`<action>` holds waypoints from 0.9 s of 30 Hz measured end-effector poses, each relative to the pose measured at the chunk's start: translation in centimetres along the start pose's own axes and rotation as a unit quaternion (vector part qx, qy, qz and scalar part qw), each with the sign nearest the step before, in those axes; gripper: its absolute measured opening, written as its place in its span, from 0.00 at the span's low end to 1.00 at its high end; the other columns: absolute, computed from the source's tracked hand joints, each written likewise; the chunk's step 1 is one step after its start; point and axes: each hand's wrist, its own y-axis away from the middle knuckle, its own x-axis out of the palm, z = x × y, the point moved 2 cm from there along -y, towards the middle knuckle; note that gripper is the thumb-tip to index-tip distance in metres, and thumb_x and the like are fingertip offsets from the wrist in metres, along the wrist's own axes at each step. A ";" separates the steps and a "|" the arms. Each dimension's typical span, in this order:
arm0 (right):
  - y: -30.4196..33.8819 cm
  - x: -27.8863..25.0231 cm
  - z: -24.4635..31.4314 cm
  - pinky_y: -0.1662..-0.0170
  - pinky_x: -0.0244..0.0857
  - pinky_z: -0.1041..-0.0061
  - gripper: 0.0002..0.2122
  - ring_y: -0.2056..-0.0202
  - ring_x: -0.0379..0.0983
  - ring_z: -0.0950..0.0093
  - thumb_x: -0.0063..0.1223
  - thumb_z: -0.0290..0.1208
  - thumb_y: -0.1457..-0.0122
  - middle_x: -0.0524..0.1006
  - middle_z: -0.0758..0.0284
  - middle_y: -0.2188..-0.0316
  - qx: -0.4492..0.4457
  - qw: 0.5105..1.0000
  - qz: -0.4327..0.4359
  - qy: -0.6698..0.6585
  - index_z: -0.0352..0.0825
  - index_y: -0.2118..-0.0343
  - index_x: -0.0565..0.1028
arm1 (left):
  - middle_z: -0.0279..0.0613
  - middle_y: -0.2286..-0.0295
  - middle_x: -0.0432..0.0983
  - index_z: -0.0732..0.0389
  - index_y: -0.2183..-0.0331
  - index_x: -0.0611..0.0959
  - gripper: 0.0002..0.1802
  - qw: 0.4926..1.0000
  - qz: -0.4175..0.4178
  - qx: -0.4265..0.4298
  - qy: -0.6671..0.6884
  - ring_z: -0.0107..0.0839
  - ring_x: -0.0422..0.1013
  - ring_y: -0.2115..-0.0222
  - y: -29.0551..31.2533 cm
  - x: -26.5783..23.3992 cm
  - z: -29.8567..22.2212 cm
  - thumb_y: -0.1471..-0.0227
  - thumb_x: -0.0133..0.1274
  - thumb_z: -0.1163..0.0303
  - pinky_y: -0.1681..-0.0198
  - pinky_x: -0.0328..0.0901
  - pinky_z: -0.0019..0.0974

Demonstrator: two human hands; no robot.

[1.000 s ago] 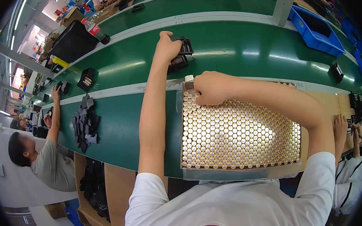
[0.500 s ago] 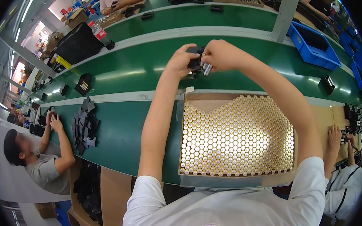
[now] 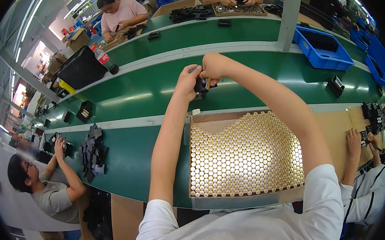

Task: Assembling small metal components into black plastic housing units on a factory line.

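Observation:
Over the green work surface, my left hand (image 3: 187, 80) is closed around a black plastic case (image 3: 199, 85), which my fingers partly cover. My right hand (image 3: 215, 69) is bent over the case from the right, its fingers pinched on a small cylindrical battery (image 3: 208, 83) with a gold-coloured part. Whether that battery is seated in the case cannot be made out. Nearer to me, between my forearms and under the right one, a shallow cardboard box (image 3: 210, 120) holds many batteries (image 3: 234, 163) standing upright in close rows.
Dark flat pieces (image 3: 93, 153) lie piled at the left, near a co-worker (image 3: 53, 190). Black cases (image 3: 85, 111) stand along the green belt (image 3: 136, 99). A blue crate (image 3: 324, 51) is at far right, near a post (image 3: 289, 22). Another worker's hand (image 3: 354, 139) is at right.
My right hand has moved slightly left and down, closer to my left hand and the case. The silvery batteries seen below its fingers before no longer show there. The view has shifted.

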 end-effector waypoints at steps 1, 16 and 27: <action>0.5 0.2 -0.1 0.76 0.72 0.74 0.09 0.84 0.77 0.72 0.53 0.25 0.42 0.81 0.61 0.81 -0.028 0.999 -0.028 -0.003 0.27 0.77 0.80 | 0.53 0.58 0.76 0.67 0.47 0.72 0.20 1.000 -0.022 0.014 -0.009 0.38 0.76 0.63 0.0 -0.2 0.0 0.37 0.55 0.69 0.63 0.74 0.37; 3.3 4.6 -1.1 0.71 0.73 0.61 0.14 0.73 0.81 0.57 0.55 0.22 0.45 0.84 0.55 0.70 -0.193 0.954 -0.200 0.116 0.30 0.54 0.74 | 0.58 0.53 0.72 0.61 0.40 0.65 0.30 0.999 -0.033 0.020 0.027 0.42 0.75 0.59 0.2 -2.0 -0.5 0.41 0.56 0.75 0.62 0.75 0.44; 3.0 4.7 -3.7 0.73 0.71 0.64 0.16 0.77 0.79 0.62 0.59 0.23 0.45 0.83 0.60 0.72 -0.265 0.928 -0.261 -0.016 0.34 0.52 0.73 | 0.61 0.51 0.69 0.55 0.34 0.58 0.48 0.995 0.098 0.026 0.005 0.46 0.74 0.58 1.9 -0.4 -1.1 0.52 0.60 0.85 0.62 0.74 0.45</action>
